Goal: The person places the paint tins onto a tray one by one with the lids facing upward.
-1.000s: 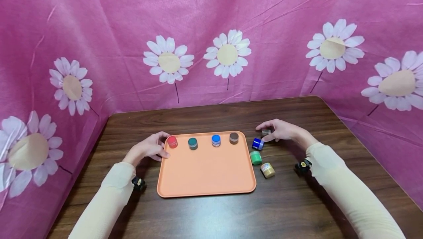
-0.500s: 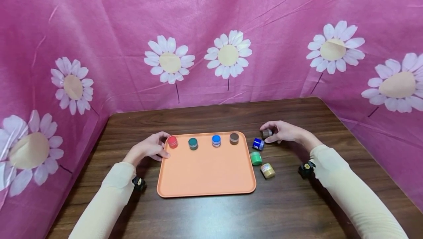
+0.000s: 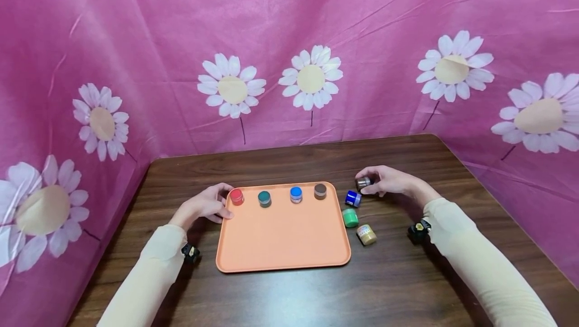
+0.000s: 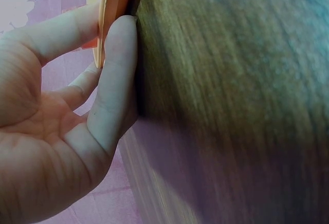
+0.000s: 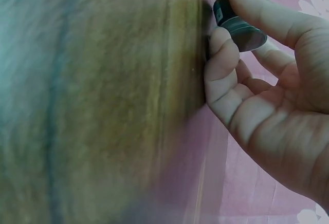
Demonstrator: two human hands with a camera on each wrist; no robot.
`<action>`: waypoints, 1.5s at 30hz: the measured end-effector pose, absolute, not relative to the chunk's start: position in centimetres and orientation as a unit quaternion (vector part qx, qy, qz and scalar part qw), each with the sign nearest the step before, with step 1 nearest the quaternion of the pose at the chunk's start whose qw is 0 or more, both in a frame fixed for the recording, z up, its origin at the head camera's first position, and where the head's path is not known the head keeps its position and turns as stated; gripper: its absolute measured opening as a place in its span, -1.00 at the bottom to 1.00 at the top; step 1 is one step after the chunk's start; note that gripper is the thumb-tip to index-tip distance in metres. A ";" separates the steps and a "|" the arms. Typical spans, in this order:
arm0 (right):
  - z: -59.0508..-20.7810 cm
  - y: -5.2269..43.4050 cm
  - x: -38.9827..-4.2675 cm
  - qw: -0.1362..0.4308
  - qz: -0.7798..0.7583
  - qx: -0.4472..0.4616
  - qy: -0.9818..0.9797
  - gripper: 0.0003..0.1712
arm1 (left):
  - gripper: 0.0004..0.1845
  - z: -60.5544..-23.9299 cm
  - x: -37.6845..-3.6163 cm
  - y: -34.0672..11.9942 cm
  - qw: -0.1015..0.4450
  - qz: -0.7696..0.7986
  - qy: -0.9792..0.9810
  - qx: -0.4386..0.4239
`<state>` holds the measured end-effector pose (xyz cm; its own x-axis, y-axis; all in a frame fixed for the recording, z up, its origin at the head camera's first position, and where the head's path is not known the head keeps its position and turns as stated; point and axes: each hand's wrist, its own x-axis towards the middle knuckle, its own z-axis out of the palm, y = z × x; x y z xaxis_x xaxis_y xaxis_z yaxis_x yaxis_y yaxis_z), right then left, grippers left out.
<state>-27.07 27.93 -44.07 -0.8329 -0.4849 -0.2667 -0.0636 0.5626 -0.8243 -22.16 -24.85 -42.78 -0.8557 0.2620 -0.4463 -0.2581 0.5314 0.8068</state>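
Note:
My left hand [image 3: 209, 203] grips the orange tray [image 3: 280, 241] by its left rim; in the left wrist view, the thumb lies on one side of the rim and fingers on the other. Along the tray's far side stand a red paint jar [image 3: 236, 196], a dark green one [image 3: 264, 199], a blue one [image 3: 296, 195] and a brown one [image 3: 320, 191]. Right of the tray, my right hand [image 3: 388, 180] pinches a small dark paint jar [image 5: 239, 29] between thumb and fingers. Closest to that hand is a dark blue jar [image 3: 353, 198] lying on its side.
A light green jar [image 3: 350, 218] and a gold jar [image 3: 366, 235] lie on the brown wooden table [image 3: 289, 297] beside the tray's right edge. A pink cloth [image 3: 271, 10] printed with white flowers hangs around the table's back and sides.
My right hand has shifted slightly right with its fingers around the dark jar, which now shows more between them. My left hand and the jars on the tray have stayed put.

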 end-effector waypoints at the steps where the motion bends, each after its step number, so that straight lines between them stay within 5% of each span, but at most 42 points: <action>1: -44.0 27.8 -27.1 0.244 -0.445 -0.159 0.847 -0.35 | -0.16 -42.8 -22.1 -24.9 0.269 0.483 0.833 0.001; 45: -36.3 13.7 -25.3 0.272 -0.492 -0.277 0.779 -0.44 | -0.17 -42.5 -21.9 -24.8 0.271 0.477 0.836 0.007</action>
<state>-25.28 13.75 -36.26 -0.6987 -0.6993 -0.1507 -0.1641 0.3617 -0.9177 -21.94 -24.78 -42.49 -0.8529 0.2709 -0.4462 -0.2460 0.5454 0.8013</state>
